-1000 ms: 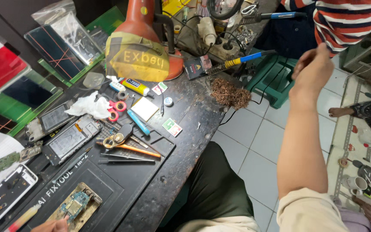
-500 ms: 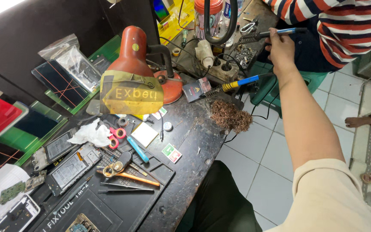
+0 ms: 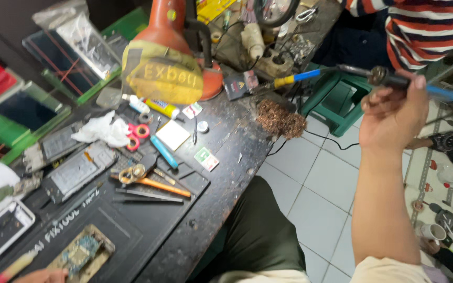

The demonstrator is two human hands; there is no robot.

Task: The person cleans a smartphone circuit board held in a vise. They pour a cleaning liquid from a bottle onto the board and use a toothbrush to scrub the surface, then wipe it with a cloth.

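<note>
Your right hand is raised off the right edge of the tabletop, out over the tiled floor. It is closed round a soldering iron: dark metal shaft toward the left, blue handle running out past your thumb to the right. Nothing stands between hand and tabletop; a green stool sits below and beyond it, and a person in a striped shirt is seated far right.

On the tabletop edge nearest the iron lies a brown tangle of wire wool, rough and fibrous. Left of it stands an orange lamp, its shade wrapped in yellow tape. A second blue-and-yellow tool rests at the far edge. Nearer you, on a black mat, lie tweezers, an orange-handled tool, a white tissue and opened phones.

Your left hand is cut off at the bottom left corner, just beside a circuit board; you cannot tell its grip. The iron's tip is blurred.
</note>
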